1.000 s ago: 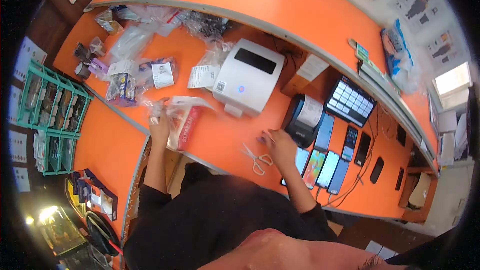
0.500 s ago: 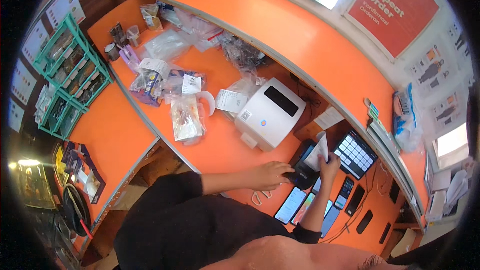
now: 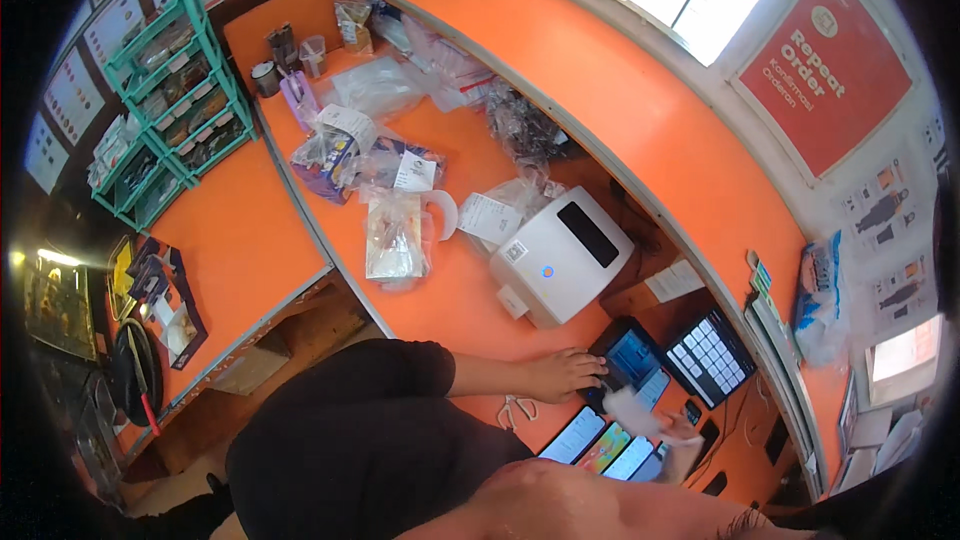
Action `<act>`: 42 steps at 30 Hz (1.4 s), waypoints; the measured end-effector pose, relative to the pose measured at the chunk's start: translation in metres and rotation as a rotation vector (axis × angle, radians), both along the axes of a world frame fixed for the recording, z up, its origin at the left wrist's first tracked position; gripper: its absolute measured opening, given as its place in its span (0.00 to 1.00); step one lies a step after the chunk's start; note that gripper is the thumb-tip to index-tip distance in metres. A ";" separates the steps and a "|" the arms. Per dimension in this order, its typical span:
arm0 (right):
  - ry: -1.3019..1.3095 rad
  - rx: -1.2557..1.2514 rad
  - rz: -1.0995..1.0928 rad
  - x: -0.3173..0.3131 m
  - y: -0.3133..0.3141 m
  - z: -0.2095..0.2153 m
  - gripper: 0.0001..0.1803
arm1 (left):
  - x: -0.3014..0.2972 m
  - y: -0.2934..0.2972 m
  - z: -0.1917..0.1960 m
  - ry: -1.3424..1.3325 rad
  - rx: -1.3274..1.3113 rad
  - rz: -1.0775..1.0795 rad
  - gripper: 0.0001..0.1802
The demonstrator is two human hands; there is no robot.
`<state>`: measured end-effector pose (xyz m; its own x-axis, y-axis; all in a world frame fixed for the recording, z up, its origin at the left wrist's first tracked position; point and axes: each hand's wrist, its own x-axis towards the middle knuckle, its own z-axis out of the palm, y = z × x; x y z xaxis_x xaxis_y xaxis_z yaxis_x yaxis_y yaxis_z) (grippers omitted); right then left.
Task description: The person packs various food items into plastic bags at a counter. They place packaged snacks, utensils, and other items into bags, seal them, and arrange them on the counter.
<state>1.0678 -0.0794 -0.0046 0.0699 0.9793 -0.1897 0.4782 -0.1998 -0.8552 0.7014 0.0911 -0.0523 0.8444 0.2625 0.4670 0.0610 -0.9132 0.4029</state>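
My left hand (image 3: pixel 567 374) lies with its fingers stretched out against the near left edge of a black box-shaped device (image 3: pixel 632 352) with a bluish screen or window on top. My right hand (image 3: pixel 682 436), smeared by motion, has a white paper slip (image 3: pixel 634 412) between its fingers. The slip hangs over several phones on the orange counter, among them a lit phone (image 3: pixel 574 435) and one with a colourful screen (image 3: pixel 605 448). Right of the black device, a dark tablet (image 3: pixel 708 358) shows a grid of pale tiles.
A white label printer (image 3: pixel 562 258) stands beyond my left hand. Clear-bagged packages (image 3: pixel 395 240) lie farther left, near a purple stapler-like tool (image 3: pixel 298 100). A raised orange shelf (image 3: pixel 560 70) runs along the back. Teal racks (image 3: pixel 180 105) stand at far left; cables trail at right.
My right hand has drawn the paper slip down and away from the black device, toward me. My left hand stays at the device's edge. The whole view has shifted.
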 end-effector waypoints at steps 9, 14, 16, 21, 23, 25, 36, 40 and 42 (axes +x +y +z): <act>0.194 0.002 0.151 -0.164 0.074 0.066 0.24 | -0.044 -0.009 0.079 -0.363 -1.332 -0.426 0.44; 0.401 0.183 0.388 -0.418 0.145 0.084 0.20 | -0.229 -0.012 0.095 -0.774 -1.137 0.259 0.33; 0.417 0.174 0.550 -0.507 0.158 0.094 0.20 | -0.315 -0.032 0.105 -0.820 -0.934 0.684 0.26; 0.262 0.215 1.116 -0.737 0.120 0.120 0.30 | -0.545 -0.147 0.102 -1.116 -0.411 1.454 0.24; 0.183 0.222 1.234 -0.807 0.095 0.130 0.34 | -0.645 -0.211 0.150 -1.450 -0.086 1.516 0.19; 0.180 0.228 1.274 -0.873 0.079 0.118 0.36 | -0.748 -0.282 0.203 -1.603 0.324 1.570 0.15; 0.077 -0.049 1.535 -1.026 0.026 0.100 0.27 | -1.157 -0.569 0.401 -0.600 0.829 2.318 0.12; 0.094 -0.021 1.460 -1.040 0.028 0.093 0.26 | -1.215 -0.587 0.410 -0.594 0.690 2.256 0.12; 0.088 -0.013 1.441 -1.041 0.029 0.093 0.25 | -1.224 -0.589 0.405 -0.475 0.764 2.236 0.13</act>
<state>0.0266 -0.0506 0.0886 -0.9712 0.1850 -0.1504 0.2135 0.3944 -0.8938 -0.5227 -0.4983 0.3522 -0.4937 0.0059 0.8696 0.7843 0.4349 0.4423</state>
